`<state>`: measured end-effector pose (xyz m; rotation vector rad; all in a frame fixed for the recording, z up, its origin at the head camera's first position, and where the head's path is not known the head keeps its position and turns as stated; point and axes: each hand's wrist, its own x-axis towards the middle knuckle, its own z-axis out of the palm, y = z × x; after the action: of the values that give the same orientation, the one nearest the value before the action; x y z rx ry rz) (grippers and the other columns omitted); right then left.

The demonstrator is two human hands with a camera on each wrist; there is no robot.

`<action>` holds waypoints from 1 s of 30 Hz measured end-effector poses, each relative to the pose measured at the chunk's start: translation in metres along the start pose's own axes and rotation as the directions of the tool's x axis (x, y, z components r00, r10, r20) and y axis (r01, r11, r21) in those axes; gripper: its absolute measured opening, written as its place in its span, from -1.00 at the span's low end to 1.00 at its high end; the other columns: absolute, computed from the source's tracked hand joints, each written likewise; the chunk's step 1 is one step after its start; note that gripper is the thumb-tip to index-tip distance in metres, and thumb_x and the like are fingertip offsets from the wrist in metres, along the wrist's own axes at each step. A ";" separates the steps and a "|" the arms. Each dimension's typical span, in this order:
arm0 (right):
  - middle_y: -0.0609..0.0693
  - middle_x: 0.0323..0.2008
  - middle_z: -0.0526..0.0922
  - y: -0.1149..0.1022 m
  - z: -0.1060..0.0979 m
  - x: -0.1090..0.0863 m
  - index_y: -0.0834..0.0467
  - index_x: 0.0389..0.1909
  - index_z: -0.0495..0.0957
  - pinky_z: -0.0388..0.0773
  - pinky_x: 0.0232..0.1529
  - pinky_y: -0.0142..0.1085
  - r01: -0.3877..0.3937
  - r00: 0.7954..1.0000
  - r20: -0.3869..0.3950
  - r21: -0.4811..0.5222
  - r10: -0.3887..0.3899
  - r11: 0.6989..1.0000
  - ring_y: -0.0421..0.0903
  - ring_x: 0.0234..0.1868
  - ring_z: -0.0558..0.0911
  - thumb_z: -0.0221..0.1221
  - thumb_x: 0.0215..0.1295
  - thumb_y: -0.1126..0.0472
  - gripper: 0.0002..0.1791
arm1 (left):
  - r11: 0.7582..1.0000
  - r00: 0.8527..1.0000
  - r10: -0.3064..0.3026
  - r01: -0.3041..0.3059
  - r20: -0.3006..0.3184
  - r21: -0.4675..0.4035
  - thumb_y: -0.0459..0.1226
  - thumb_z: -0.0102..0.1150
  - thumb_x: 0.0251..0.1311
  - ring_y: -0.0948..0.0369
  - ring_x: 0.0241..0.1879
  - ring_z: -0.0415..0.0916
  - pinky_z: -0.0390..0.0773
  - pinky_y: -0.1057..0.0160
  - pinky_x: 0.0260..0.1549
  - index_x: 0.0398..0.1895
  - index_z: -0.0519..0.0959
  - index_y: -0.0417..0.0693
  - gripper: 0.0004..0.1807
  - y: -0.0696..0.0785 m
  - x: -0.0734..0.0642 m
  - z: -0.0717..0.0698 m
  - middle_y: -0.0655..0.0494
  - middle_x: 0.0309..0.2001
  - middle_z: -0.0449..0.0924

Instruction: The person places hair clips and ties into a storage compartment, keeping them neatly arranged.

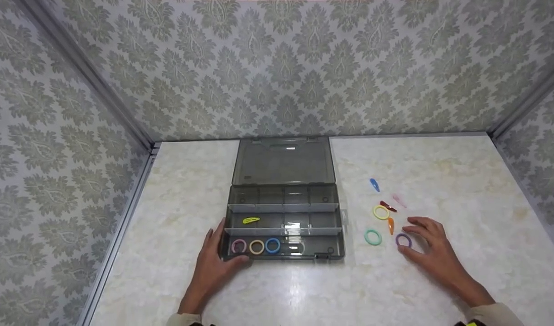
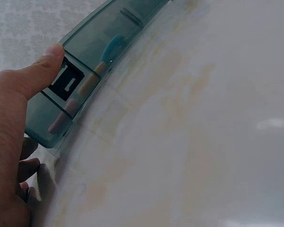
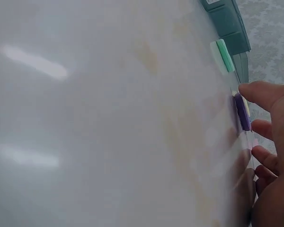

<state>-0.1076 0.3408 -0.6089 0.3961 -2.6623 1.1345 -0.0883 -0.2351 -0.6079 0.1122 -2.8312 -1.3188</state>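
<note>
On the left, the case (image 1: 315, 246) might skid if the left hand (image 1: 215, 267) pushed unevenly, and its 3 loose rings (image 1: 279, 246) in the front row could slide together. Further right, the green ring (image 1: 366, 237) and orange clip (image 1: 391, 226) lie near enough to be knocked by a careless sweep. At the purple ring (image 1: 397, 240), fingertips closing off-centre could make the slim, curved band slip away.

As for position, the left hand grips the case's near left corner, thumb along the front wall, fingers down the left side; 1 yellow clip (image 1: 251, 220) sits in the middle row. The purple ring is on the bench (image 1: 462, 181), right of the case and well apart from the left hand. It lies between the thumb and forefinger of the right hand (image 1: 435, 251). The thumb seems to touch its near edge, but the forefinger's contact is unclear, so I cannot tell whether the hand is pinching it.
</note>
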 end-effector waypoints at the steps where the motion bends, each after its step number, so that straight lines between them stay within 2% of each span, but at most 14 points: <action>1: 0.16 0.37 0.57 0.001 0.001 -0.001 0.15 0.15 0.76 0.03 0.38 -0.69 0.018 1.000 -0.007 -0.002 -0.018 1.000 0.10 0.44 0.31 0.67 0.15 0.29 -0.48 | 1.000 1.000 0.003 -0.003 -0.002 0.000 0.26 0.69 0.02 -0.35 0.73 -0.10 0.11 -0.46 0.60 0.82 0.11 0.14 0.36 -0.001 0.000 0.000 -0.16 0.71 0.21; 6: 0.21 0.37 0.56 0.006 0.003 -0.003 0.18 0.11 0.76 0.00 0.47 -0.60 0.099 0.995 -0.023 -0.033 -0.100 0.995 0.13 0.44 0.31 0.67 0.09 0.35 -0.47 | 1.000 1.000 0.003 -0.003 -0.006 0.008 0.25 0.70 0.00 -0.35 0.73 -0.09 0.12 -0.46 0.60 0.82 0.10 0.14 0.38 -0.001 0.000 0.000 -0.15 0.72 0.21; 11: 0.21 0.34 0.57 0.009 0.001 -0.003 0.19 0.09 0.76 -0.03 0.50 -0.59 0.172 0.985 -0.010 -0.110 -0.174 0.979 0.18 0.40 0.37 0.67 0.09 0.30 -0.49 | 1.000 1.000 -0.002 0.002 -0.006 0.009 0.25 0.70 0.00 -0.35 0.72 -0.08 0.13 -0.45 0.60 0.82 0.10 0.14 0.38 -0.001 0.000 0.000 -0.17 0.72 0.20; 17: 0.24 0.28 0.62 0.012 -0.001 -0.001 0.24 0.07 0.76 -0.04 0.56 -0.55 0.294 0.954 0.013 -0.213 -0.298 0.932 0.26 0.33 0.47 0.66 0.09 0.22 -0.49 | 1.000 1.000 -0.009 0.009 0.003 -0.002 0.29 0.67 0.02 -0.32 0.74 -0.11 0.09 -0.44 0.61 0.83 0.09 0.17 0.38 -0.002 0.001 0.000 -0.12 0.73 0.20; 21: 0.23 0.26 0.62 0.016 -0.002 -0.001 0.24 0.05 0.75 -0.05 0.58 -0.54 0.340 0.938 0.028 -0.262 -0.345 0.903 0.24 0.32 0.49 0.65 0.08 0.17 -0.49 | 1.000 1.000 -0.005 0.005 0.003 -0.001 0.31 0.66 0.02 -0.32 0.74 -0.11 0.10 -0.43 0.62 0.83 0.08 0.18 0.38 -0.002 0.001 0.000 -0.11 0.73 0.20; 24: 0.21 0.27 0.61 0.017 -0.002 -0.002 0.25 0.04 0.73 -0.06 0.58 -0.56 0.332 0.941 0.034 -0.267 -0.335 0.905 0.22 0.33 0.48 0.65 0.10 0.16 -0.49 | 1.000 1.000 -0.003 0.003 0.005 -0.002 0.32 0.66 0.02 -0.31 0.74 -0.11 0.10 -0.43 0.62 0.83 0.08 0.20 0.38 -0.003 0.000 0.000 -0.12 0.73 0.20; 30: 0.13 0.28 0.62 0.010 0.000 -0.003 0.15 0.00 0.76 -0.04 0.53 -0.61 0.224 0.974 0.015 -0.191 -0.225 0.956 0.13 0.36 0.45 0.67 0.12 0.23 -0.56 | 1.000 1.000 -0.009 0.009 0.004 -0.007 0.32 0.66 0.00 -0.31 0.74 -0.12 0.08 -0.42 0.63 0.83 0.08 0.17 0.39 -0.002 0.000 -0.001 -0.11 0.73 0.19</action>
<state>-0.1082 0.3477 -0.6166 0.6379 -2.6083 0.8028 -0.0878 -0.2368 -0.6089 0.1232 -2.8326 -1.3318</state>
